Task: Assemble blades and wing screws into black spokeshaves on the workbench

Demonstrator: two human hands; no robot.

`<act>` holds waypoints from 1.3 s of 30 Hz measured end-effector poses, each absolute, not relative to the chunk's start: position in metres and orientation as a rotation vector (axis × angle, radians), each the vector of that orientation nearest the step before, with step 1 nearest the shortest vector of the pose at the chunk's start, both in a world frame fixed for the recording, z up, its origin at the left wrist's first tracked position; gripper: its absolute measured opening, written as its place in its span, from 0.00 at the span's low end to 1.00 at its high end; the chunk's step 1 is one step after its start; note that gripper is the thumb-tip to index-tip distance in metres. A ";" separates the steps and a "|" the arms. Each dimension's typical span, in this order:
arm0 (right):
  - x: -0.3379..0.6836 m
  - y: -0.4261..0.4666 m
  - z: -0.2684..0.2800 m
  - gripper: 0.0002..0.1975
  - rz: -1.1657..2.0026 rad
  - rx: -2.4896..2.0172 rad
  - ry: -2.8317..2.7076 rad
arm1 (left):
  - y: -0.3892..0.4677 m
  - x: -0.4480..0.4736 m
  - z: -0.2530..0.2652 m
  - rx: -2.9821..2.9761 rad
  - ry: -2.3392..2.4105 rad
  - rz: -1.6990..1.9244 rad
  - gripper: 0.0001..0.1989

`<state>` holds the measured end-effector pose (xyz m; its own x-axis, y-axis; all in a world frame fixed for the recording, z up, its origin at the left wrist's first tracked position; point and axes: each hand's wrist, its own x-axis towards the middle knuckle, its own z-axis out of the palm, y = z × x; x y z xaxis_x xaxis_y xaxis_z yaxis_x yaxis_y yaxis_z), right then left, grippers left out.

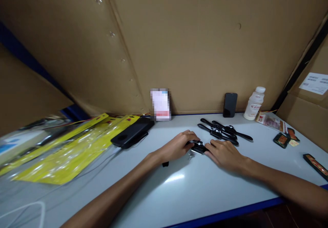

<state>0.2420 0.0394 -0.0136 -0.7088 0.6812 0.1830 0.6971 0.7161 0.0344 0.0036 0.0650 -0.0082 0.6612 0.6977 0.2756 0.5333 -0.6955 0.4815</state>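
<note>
A black spokeshave (199, 147) lies low over the white table, gripped from both ends. My left hand (180, 145) is closed round its left side, fingers curled over the top. My right hand (223, 153) is closed on the right side, with the thumb near the body. A bright metal edge shows along the spokeshave's near side. Small silvery metal parts (191, 157) lie just in front of it, too small to name surely. Under my left wrist a small black piece (165, 164) sticks out; whether it belongs to the spokeshave I cannot tell.
Several more black spokeshaves (217, 131) lie behind my right hand. Farther back stand a phone (230, 105), a white bottle (254, 104) and a blurred upright screen (161, 104). Yellow clear-front packages (64, 156) and a black cabled device (132, 132) cover the left. Cardboard (194, 50) walls the back.
</note>
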 end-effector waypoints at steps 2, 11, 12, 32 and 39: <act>0.242 0.039 -0.013 0.11 -0.044 -1.160 -2.705 | 0.064 0.004 -0.008 2.512 0.996 0.645 0.14; 0.242 0.042 -0.012 0.14 0.097 -1.133 -2.687 | 0.061 0.005 -0.005 2.521 1.015 0.633 0.16; 0.242 0.042 -0.012 0.14 0.094 -1.133 -2.689 | 0.061 0.004 -0.006 2.522 1.028 0.632 0.16; 0.243 0.042 -0.008 0.14 0.162 -1.109 -2.674 | 0.063 -0.005 0.004 2.563 0.981 0.470 0.24; 0.244 0.041 -0.005 0.14 0.182 -1.114 -2.701 | 0.061 -0.002 0.008 2.558 0.978 0.438 0.19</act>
